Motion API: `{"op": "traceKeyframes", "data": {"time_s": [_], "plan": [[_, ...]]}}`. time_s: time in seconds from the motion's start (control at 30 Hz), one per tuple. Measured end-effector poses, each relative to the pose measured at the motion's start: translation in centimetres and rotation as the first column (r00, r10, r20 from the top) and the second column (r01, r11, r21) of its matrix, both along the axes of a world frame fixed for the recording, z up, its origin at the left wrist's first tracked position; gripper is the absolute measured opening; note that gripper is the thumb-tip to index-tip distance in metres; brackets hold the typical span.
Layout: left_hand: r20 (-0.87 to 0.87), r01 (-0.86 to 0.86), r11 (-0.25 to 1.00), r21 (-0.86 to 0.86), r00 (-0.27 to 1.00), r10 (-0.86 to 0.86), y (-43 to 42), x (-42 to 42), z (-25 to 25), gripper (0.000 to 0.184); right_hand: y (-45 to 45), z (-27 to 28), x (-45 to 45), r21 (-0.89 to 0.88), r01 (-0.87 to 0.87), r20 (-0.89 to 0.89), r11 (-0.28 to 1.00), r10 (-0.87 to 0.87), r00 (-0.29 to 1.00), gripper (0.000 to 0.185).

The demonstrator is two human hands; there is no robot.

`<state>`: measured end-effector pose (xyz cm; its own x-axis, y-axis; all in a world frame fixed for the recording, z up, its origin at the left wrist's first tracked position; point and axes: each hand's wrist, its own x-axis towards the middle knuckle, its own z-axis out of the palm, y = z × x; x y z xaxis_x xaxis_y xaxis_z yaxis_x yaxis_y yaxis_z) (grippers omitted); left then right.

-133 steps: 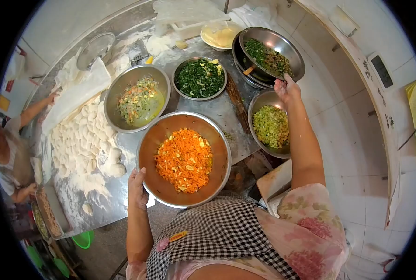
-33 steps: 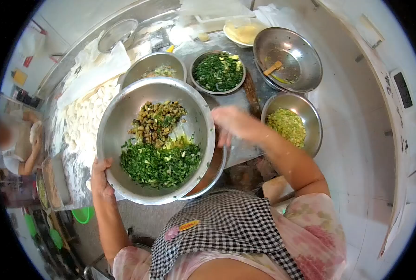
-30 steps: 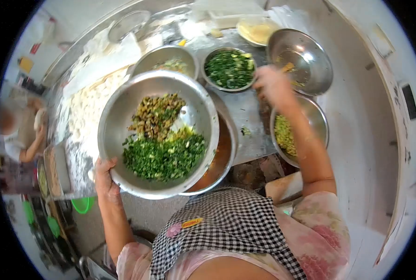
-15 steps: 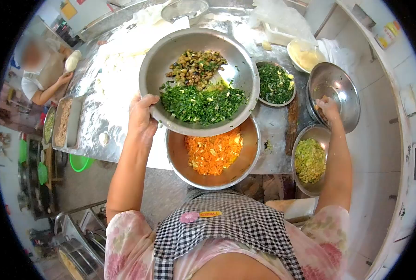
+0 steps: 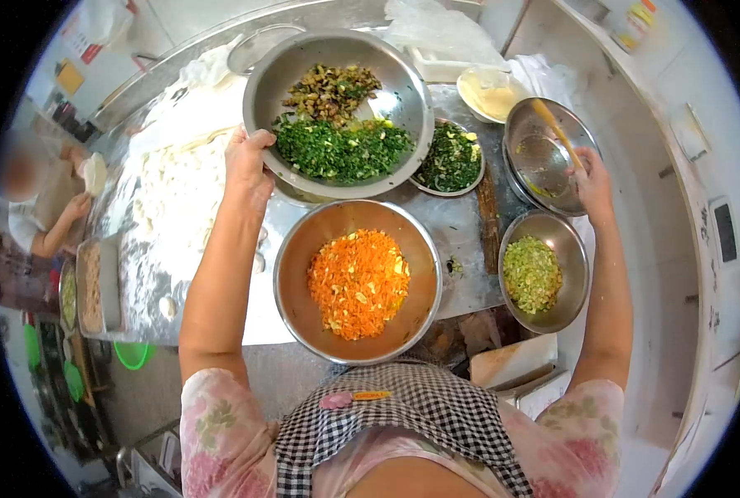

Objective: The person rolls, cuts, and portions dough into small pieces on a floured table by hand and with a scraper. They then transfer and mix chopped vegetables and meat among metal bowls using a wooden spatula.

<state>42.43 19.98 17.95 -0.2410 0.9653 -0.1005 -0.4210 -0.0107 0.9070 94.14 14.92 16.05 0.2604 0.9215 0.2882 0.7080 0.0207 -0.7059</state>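
Observation:
My left hand grips the rim of a large steel bowl of chopped greens and brown diced pieces, held up over the table. In my right hand is a wooden spatula, raised over an almost bare steel bowl at the right. A bowl of shredded orange filling stands at the table's front edge, below the lifted bowl. Light green chopped filling lies in a smaller bowl near my right forearm. A round dish of dark greens is partly hidden by the lifted bowl.
Pale dough pieces cover the floured left part of the steel table. A co-worker holds dough at the far left, near a tray of filling. A yellow-filled bowl and a dark stick are at the right.
My left hand has carried the large bowl from above the orange filling to farther back. My right hand has picked up the wooden spatula from the almost bare bowl.

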Motion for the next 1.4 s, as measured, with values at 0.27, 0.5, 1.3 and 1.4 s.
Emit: {"op": "traceKeyframes", "data": {"time_s": [0.27, 0.5, 1.3, 1.4], "plan": [[0.046, 0.092, 0.993, 0.080, 0.994, -0.096, 7.7, 3.5, -2.3, 0.028, 2.4, 7.0, -11.0, -0.090, -0.342, 0.648, 0.935, 0.316, 0.693, 0.026], [0.058, 0.057, 0.998, 0.007, 0.997, -0.058, 8.4, 8.5, -1.8, 0.030, 10.4, 6.4, -14.7, -0.279, -0.425, 0.868, 0.861, 0.416, 0.273, 0.029], [-0.049, -0.054, 0.980, 0.189, 0.997, 0.064, 13.3, 10.8, -5.7, 0.019, 14.7, 6.6, -15.9, -0.562, -0.355, 0.820, 0.747, 0.561, -0.118, 0.017], [-0.080, -0.076, 0.978, 0.197, 0.992, 0.093, 13.9, 10.6, -6.1, 0.019, 13.9, 6.4, -14.1, -0.507, -0.412, 0.851, 0.757, 0.514, -0.103, 0.021]]}}
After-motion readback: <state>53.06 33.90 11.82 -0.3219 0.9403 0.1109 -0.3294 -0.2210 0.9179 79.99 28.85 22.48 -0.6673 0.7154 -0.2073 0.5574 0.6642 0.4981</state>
